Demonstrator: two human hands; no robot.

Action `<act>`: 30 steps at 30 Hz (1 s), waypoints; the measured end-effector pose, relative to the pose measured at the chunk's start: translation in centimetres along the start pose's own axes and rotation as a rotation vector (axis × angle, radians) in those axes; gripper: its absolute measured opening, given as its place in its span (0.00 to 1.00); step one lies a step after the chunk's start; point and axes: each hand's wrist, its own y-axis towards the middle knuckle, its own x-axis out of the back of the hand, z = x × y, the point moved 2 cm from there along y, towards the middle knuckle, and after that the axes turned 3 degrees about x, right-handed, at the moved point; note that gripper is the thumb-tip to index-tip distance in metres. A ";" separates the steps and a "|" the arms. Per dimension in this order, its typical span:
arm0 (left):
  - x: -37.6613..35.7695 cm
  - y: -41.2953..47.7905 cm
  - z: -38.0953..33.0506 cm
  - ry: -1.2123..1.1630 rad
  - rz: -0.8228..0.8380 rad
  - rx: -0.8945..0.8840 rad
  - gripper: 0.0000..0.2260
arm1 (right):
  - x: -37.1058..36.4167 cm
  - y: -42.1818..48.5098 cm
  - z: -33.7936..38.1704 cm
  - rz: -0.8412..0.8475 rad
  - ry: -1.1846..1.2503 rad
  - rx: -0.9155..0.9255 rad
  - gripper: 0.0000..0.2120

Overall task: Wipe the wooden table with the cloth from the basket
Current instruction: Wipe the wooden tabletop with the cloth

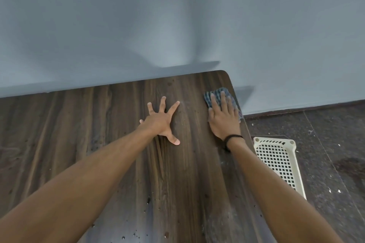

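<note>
1. Dark, wood-grained worktop point(79, 124) fills the lower left of the view. Its far edge runs along a plain, pale blue-grey wall point(177, 16), and its far right corner is rounded.
2. The left hand point(162, 122) lies palm down on the bare wood. Its fingers and thumb are straight and spread wide, holding nothing. It sits toward the far edge, well in from the right edge.
3. The right hand point(223, 118) lies flat on the cloth point(217, 91), palm down. Its fingers are straight and close together, pressing the cloth onto the worktop. A dark band point(234, 136) circles that wrist.
4. The cloth is blue-grey with a fine check, gathered into a small rumpled pad. Most of it is under the hand, and it shows beyond the fingertips and along both sides of the hand. It lies near the far right corner, and its right side reaches the right edge.
5. Dark specks dot the wood toward the near edge, and pale dusty smears run along the right edge.
6. A cream plastic basket point(276, 160) with a grid of square holes sits on the floor just beside the worktop's right edge, partly behind the right forearm.
7. The floor point(320, 140) is dark speckled stone with scattered white flecks.
</note>
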 end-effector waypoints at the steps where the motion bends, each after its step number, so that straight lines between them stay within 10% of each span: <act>1: 0.0 -0.1 0.2 -0.001 -0.012 0.007 0.66 | 0.1 -0.4 -0.5 0.014 -0.004 0.035 0.26; 22: -0.3 -0.2 0.7 -0.028 -0.124 -0.049 0.65 | -1.2 -8.0 -0.3 -0.083 -0.032 -0.069 0.27; 25: -0.1 -0.1 1.1 -0.030 -0.127 -0.035 0.65 | -0.7 -7.0 -0.5 -0.127 0.029 -0.295 0.28; 30: -0.3 -0.6 0.9 -0.021 -0.136 -0.027 0.65 | -0.9 -8.9 -1.3 -0.092 -0.009 -0.135 0.27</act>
